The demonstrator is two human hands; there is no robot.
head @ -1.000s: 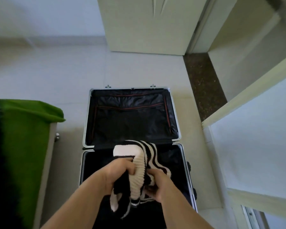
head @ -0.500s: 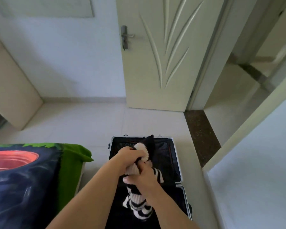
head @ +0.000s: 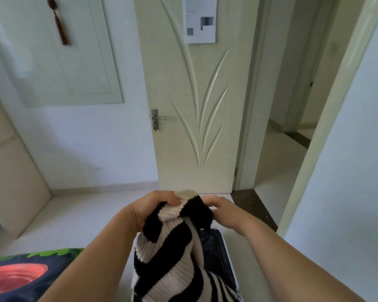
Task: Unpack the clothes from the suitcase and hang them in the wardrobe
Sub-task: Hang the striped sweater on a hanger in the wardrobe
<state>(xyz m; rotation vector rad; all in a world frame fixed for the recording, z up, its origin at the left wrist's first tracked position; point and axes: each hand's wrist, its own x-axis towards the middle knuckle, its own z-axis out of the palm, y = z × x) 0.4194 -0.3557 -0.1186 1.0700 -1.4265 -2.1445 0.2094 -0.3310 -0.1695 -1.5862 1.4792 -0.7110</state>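
Both left hand (head: pixel 152 207) and right hand (head: pixel 226 211) clenched atop striped sweater (head: pixel 172 260), bulk below them, over suitcase (head: pixel 219 256).

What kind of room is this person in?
Most likely a bedroom in a home: a cream carved door with a metal lever handle, a bed's green, navy and red printed cover, and an open dark-lined suitcase on the pale tiled floor.

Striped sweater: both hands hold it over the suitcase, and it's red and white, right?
No: the head view shows the striped sweater is black and cream. The left hand and right hand do hold it over the suitcase.
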